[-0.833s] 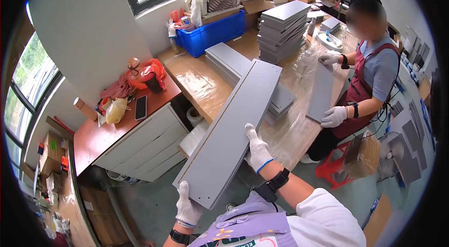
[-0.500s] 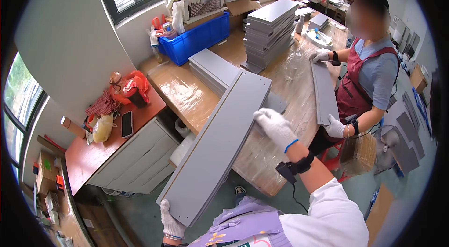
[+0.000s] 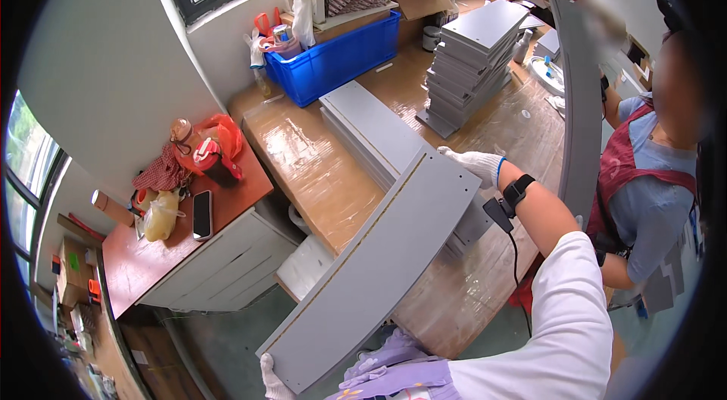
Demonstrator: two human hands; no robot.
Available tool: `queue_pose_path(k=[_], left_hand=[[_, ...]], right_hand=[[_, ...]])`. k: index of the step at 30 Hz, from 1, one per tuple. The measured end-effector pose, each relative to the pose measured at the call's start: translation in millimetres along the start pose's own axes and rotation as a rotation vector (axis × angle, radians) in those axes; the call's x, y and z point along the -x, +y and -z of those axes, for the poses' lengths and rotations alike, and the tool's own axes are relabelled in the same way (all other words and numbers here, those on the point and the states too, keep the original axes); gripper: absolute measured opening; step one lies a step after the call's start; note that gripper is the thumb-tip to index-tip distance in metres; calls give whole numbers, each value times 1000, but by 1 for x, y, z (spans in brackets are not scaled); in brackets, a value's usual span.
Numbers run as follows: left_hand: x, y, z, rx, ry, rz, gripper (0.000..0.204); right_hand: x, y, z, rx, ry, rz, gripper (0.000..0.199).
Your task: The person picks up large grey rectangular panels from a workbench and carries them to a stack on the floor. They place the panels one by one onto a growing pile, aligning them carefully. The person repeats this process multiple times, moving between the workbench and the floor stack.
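A left hand point(image 3: 274, 379) pinches a grey panel point(image 3: 371, 264) over the worktable point(image 3: 447, 309) edge. A right hand point(image 3: 478, 166) meets the panel's far end, grip unclear.

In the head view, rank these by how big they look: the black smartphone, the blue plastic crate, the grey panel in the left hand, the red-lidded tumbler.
1. Held grey panel
2. Blue plastic crate
3. Black smartphone and red-lidded tumbler: too alike to rank
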State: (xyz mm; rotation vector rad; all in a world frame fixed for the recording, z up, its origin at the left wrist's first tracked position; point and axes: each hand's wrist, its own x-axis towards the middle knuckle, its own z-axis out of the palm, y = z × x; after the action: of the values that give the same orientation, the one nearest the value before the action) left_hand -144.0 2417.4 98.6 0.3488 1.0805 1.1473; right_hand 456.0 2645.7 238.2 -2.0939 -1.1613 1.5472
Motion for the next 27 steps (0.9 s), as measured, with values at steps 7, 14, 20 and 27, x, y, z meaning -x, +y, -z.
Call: queue_pose_path(k=[7, 14, 20, 27], left_hand=[[-4, 45, 9, 75, -47, -47, 61], [-25, 143, 14, -152, -112, -4, 58], [-67, 172, -13, -377, -357, 132, 55], [-49, 116, -81, -611, -694, 357, 52]], right_hand=[[58, 3, -42, -195, 73, 38, 93], [136, 60, -142, -752, 51, -103, 85], [259, 143, -273, -1053, 188, -7, 53], [413, 261, -433, -596, 702, 4, 57]])
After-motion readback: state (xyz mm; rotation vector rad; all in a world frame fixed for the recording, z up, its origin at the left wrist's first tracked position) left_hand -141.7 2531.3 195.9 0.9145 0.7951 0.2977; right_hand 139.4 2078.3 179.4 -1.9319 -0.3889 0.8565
